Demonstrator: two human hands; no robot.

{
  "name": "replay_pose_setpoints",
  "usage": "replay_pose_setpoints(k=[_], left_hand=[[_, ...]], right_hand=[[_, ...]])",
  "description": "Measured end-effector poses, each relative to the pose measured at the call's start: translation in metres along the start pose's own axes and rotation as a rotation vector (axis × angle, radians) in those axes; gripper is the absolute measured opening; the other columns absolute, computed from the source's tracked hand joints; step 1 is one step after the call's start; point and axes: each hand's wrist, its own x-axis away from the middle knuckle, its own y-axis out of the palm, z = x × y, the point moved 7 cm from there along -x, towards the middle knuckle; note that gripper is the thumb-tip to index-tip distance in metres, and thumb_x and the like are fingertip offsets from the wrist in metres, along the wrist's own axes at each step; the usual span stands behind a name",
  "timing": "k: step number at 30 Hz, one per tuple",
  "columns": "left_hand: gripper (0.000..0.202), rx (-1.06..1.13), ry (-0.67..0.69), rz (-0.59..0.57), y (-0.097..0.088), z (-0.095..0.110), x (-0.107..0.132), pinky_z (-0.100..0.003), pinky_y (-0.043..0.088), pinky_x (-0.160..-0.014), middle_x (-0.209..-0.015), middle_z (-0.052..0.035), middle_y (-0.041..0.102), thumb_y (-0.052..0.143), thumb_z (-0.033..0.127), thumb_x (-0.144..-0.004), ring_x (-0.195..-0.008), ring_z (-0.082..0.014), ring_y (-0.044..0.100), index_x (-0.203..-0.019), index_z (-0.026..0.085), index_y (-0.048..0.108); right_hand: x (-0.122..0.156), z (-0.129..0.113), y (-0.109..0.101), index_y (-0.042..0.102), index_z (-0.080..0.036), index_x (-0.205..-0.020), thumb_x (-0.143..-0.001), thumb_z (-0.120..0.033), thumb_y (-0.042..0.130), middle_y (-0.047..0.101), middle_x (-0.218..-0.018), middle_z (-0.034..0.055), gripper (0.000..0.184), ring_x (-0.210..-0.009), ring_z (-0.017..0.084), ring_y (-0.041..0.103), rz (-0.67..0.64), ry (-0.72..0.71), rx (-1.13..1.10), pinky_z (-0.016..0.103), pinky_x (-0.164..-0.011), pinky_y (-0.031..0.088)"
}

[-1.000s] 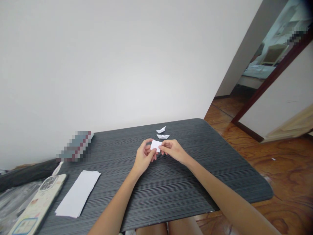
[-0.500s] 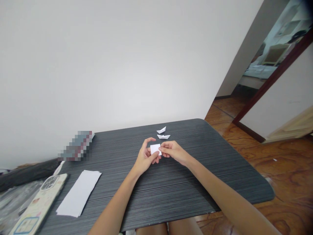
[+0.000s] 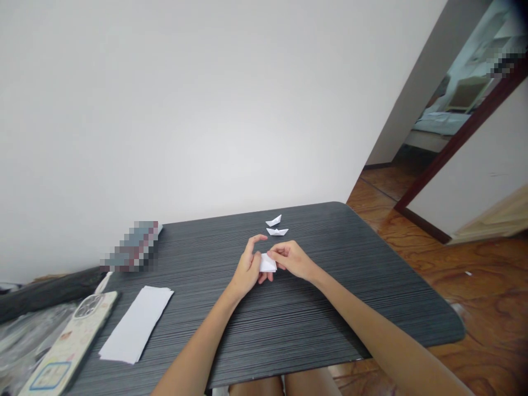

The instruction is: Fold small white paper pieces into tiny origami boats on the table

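A small folded piece of white paper (image 3: 268,263) is held between both hands above the dark table. My left hand (image 3: 247,269) grips its left side, thumb on top and some fingers beneath, while the index finger curves out away from it. At the paper's upper right edge, my right hand (image 3: 293,259) is closed in a pinch. Just beyond the hands lie two white folded paper boats, the nearer boat (image 3: 277,232) and the farther boat (image 3: 274,221).
On the left of the dark table (image 3: 198,319) lies a stack of white paper sheets (image 3: 137,324). A phone in a patterned case (image 3: 68,346) rests by the left edge, near plastic wrapping (image 3: 25,335). A blurred-out book-like object (image 3: 134,246) sits near the white wall (image 3: 231,110).
The folded paper has been turned and lowered slightly, now showing a diagonal fold. My left thumb has drawn back to the paper's left side, and my right hand still pinches its edge.
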Motion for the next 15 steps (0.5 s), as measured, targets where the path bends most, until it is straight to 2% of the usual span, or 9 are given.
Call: replay_pose_setpoints(k=[4,6,9,12,15], left_hand=[[0.03,-0.041,0.07,0.069,-0.005,0.005,0.0,-0.011,0.025,-0.032,-0.046,0.0066,0.05,0.034,0.03,-0.085,-0.03,-0.0037,0.039,-0.112,0.018,0.029],[0.038,-0.016,0.055,0.056,-0.004,0.004,0.0,-0.01,0.026,-0.032,-0.049,0.0075,0.05,0.043,0.032,-0.081,-0.03,-0.0031,0.039,-0.113,0.02,0.026],[0.047,0.037,0.011,0.011,-0.002,0.003,-0.001,-0.011,0.027,-0.031,-0.05,0.0079,0.051,0.052,0.033,-0.077,-0.029,-0.003,0.039,-0.113,0.02,0.025],[0.044,0.06,0.015,0.017,-0.004,0.006,-0.002,-0.011,0.028,-0.031,-0.048,0.0071,0.051,0.054,0.033,-0.075,-0.03,-0.0027,0.039,-0.108,0.018,0.03],[0.04,0.065,0.016,0.009,-0.004,0.007,-0.002,-0.011,0.027,-0.03,-0.05,0.0058,0.052,0.054,0.033,-0.075,-0.031,-0.0034,0.042,-0.105,0.017,0.033]], right_hand=[[0.0,0.005,-0.003,0.052,-0.013,-0.06,-0.074,-0.037,0.05,0.047,-0.037,-0.0049,0.028,-0.03,0.004,0.035,0.072,0.031,0.024,0.016,-0.032,0.026],[0.0,0.008,-0.006,0.051,-0.014,-0.063,-0.076,-0.038,0.048,0.045,-0.035,-0.0059,0.027,-0.027,0.004,0.035,0.127,0.035,0.048,0.015,-0.029,0.025],[0.001,0.006,-0.009,0.05,-0.015,-0.071,-0.075,-0.037,0.048,0.05,-0.04,-0.0048,0.023,-0.026,0.005,0.039,0.183,-0.006,0.07,0.015,-0.027,0.026],[0.002,0.002,-0.005,0.046,-0.015,-0.084,-0.073,-0.034,0.052,0.053,-0.045,-0.0051,0.022,-0.03,0.007,0.045,0.11,-0.032,-0.019,0.015,-0.029,0.031],[0.002,-0.005,-0.003,0.038,-0.018,-0.097,-0.072,-0.03,0.055,0.054,-0.048,-0.0069,0.032,-0.034,0.007,0.047,0.041,-0.058,-0.124,0.015,-0.032,0.033]])
